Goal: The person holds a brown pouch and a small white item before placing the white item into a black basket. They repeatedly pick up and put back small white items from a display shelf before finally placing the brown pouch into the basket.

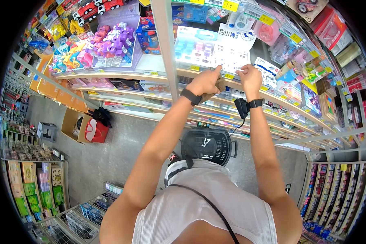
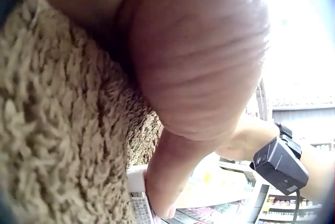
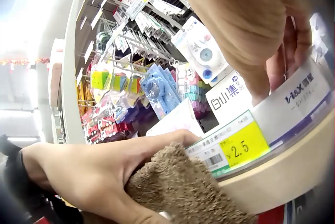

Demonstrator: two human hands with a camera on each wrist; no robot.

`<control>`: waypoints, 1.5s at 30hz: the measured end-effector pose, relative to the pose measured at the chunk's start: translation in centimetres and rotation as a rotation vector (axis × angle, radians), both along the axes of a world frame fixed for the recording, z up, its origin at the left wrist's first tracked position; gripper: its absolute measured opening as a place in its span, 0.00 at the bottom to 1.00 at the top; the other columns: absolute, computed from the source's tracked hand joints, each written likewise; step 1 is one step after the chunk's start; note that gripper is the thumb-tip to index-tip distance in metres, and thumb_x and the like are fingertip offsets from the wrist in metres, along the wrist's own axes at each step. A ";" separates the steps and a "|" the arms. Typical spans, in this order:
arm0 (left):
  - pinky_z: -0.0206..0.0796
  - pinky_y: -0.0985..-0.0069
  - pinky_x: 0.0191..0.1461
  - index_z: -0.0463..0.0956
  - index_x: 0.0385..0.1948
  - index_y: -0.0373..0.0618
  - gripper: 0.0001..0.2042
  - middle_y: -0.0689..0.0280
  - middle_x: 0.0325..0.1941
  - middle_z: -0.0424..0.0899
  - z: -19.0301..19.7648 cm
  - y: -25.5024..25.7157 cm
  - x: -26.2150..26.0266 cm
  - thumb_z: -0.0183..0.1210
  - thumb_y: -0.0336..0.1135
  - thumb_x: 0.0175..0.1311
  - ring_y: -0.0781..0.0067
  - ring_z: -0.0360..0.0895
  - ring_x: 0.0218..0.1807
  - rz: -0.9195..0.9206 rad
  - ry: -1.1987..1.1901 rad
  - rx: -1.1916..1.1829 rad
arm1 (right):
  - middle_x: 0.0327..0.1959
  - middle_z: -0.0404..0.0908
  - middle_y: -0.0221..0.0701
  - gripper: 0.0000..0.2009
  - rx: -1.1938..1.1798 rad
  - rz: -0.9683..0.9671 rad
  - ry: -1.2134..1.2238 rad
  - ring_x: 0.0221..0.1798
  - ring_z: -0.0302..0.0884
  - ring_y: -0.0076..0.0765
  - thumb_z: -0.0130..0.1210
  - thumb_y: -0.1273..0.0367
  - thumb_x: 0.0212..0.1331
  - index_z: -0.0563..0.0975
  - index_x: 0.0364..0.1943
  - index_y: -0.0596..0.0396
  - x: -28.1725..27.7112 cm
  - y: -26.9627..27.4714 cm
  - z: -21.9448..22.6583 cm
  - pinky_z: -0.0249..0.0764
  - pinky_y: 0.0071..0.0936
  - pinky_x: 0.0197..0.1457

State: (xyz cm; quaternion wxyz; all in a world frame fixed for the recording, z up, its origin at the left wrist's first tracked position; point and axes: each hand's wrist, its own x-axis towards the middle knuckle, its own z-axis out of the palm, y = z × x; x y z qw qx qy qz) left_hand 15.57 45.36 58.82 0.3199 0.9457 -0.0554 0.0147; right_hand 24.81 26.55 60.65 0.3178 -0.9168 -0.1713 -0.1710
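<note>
My left hand (image 1: 206, 82) grips a brown fuzzy cloth (image 3: 175, 185), its thumb and palm against the pile. The left index finger reaches toward a white display box (image 1: 236, 34) of small white items. Close up in the left wrist view, the cloth (image 2: 57, 114) fills the left side, and a small white block (image 2: 137, 179) shows beside the finger. At the box's right front corner is my right hand (image 1: 251, 79), fingers bent. In the right wrist view its fingertips dip behind the white front lip (image 3: 301, 94); I cannot tell whether they hold anything.
A yellow price tag (image 3: 242, 150) runs along the shelf edge. Left of the white box stands a pastel display box (image 1: 193, 46), past it a shelf post (image 1: 162, 44). A black basket (image 1: 189, 150) with small white pieces sits below, a cardboard box (image 1: 71, 124) further left.
</note>
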 end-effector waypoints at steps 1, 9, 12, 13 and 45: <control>0.70 0.53 0.61 0.55 0.72 0.42 0.53 0.39 0.54 0.81 -0.1 -0.1 0.1 0.80 0.36 0.42 0.35 0.76 0.59 -0.005 0.002 0.001 | 0.29 0.89 0.36 0.13 -0.019 0.011 -0.015 0.35 0.87 0.46 0.75 0.63 0.46 0.86 0.34 0.53 0.0 0.4 -0.1 0.81 0.39 0.40; 0.72 0.55 0.60 0.49 0.77 0.44 0.56 0.43 0.55 0.83 0.3 -0.1 0.2 0.79 0.35 0.44 0.38 0.79 0.57 -0.052 -0.037 0.000 | 0.26 0.87 0.42 0.11 -0.195 0.102 0.046 0.33 0.86 0.50 0.74 0.62 0.47 0.88 0.31 0.52 1.3 0.6 1.7 0.81 0.41 0.40; 0.72 0.56 0.61 0.45 0.79 0.45 0.58 0.43 0.55 0.83 0.4 -1.3 0.6 0.78 0.34 0.44 0.40 0.79 0.57 -0.099 -0.062 0.000 | 0.27 0.87 0.43 0.13 -0.235 0.214 0.102 0.33 0.86 0.50 0.73 0.59 0.48 0.88 0.31 0.53 3.7 0.7 2.0 0.80 0.41 0.40; 0.73 0.55 0.60 0.48 0.77 0.44 0.56 0.42 0.54 0.84 0.6 -1.6 0.6 0.78 0.33 0.45 0.38 0.80 0.56 -0.111 -0.057 -0.013 | 0.31 0.88 0.45 0.14 -0.227 0.194 0.214 0.34 0.86 0.52 0.72 0.58 0.50 0.88 0.32 0.53 4.9 0.8 3.1 0.80 0.43 0.42; 0.74 0.50 0.49 0.52 0.71 0.40 0.51 0.40 0.40 0.84 -0.8 -3.1 0.6 0.78 0.31 0.45 0.34 0.82 0.47 -0.033 -0.051 -0.096 | 0.42 0.88 0.44 0.15 -0.339 0.531 -0.089 0.45 0.86 0.50 0.69 0.70 0.50 0.87 0.44 0.57 10.5 1.5 6.2 0.80 0.41 0.51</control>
